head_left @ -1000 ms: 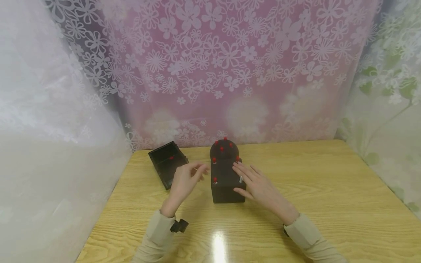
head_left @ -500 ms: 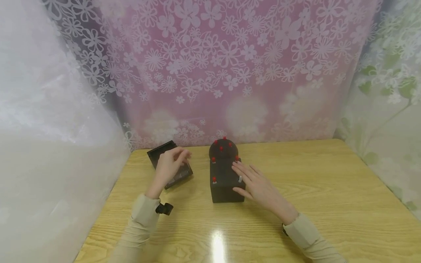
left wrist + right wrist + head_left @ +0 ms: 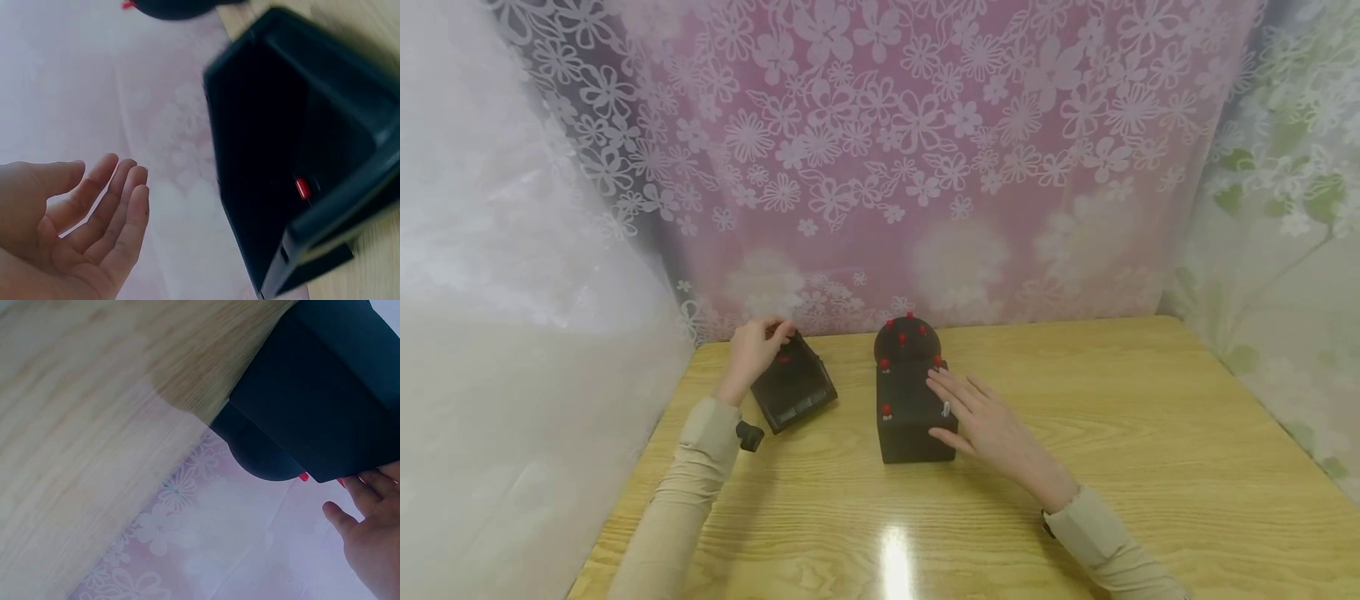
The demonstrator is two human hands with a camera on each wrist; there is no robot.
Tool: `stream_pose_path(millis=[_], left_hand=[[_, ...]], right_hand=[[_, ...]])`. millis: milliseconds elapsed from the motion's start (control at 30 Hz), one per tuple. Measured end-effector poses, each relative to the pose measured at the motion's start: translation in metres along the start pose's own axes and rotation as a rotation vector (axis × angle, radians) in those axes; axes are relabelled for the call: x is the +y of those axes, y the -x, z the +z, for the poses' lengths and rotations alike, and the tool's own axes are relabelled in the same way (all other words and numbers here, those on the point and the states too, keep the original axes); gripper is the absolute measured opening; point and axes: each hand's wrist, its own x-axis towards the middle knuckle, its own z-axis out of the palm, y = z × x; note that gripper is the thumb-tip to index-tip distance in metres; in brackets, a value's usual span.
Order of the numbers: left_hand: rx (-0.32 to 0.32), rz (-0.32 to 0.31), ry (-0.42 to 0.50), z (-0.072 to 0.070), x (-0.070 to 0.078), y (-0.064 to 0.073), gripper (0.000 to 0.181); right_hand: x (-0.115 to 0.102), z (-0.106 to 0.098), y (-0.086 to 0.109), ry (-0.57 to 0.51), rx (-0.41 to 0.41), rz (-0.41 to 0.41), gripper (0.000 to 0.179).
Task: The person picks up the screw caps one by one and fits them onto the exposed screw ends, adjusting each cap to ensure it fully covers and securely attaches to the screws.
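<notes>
My left hand (image 3: 752, 354) is over the far left corner of a black open tray (image 3: 793, 387). In the left wrist view its fingers (image 3: 103, 231) bend loosely, with nothing seen between them and the thumb. A small red piece (image 3: 303, 188) lies inside the tray. My right hand (image 3: 988, 421) rests on the right side of a black box (image 3: 913, 429), fingers stretched over its top edge. Red-capped pegs stand on the box, such as the front-left red cap (image 3: 887, 410). A bare silvery peg (image 3: 946, 409) shows by the right fingers.
Behind the box, a round black part (image 3: 907, 342) carries several red caps. The wooden table (image 3: 1075, 375) runs back to a pink flowered curtain (image 3: 925, 208). A pale sheet (image 3: 535, 333) hangs along the left side.
My left hand has moved left and away from beside the box, across the tray to its far left corner. My right hand has stayed on the box.
</notes>
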Motion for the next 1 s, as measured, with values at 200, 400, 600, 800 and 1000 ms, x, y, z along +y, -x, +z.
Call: stream_pose_path(millis=[200, 400, 600, 800, 1000], left_hand=[[-0.064, -0.031, -0.092, -0.003, -0.015, -0.018, 0.028], [-0.196, -0.098, -0.151, -0.001, -0.025, -0.033, 0.026], [-0.308, -0.124, -0.166, 0.007, -0.040, -0.045, 0.025], [-0.369, -0.134, -0.247, 0.018, -0.051, -0.053, 0.026], [-0.411, -0.052, -0.370, 0.036, -0.068, -0.060, 0.024]], right_hand=[[0.002, 0.002, 0.000, -0.003, 0.014, -0.013, 0.075], [0.004, 0.003, 0.001, 0.003, 0.018, -0.009, 0.074], [0.003, 0.002, 0.000, 0.005, 0.024, -0.020, 0.076], [0.005, 0.007, 0.000, -0.004, 0.064, -0.044, 0.076], [0.006, 0.009, 0.000, -0.002, 0.076, -0.054, 0.075]])
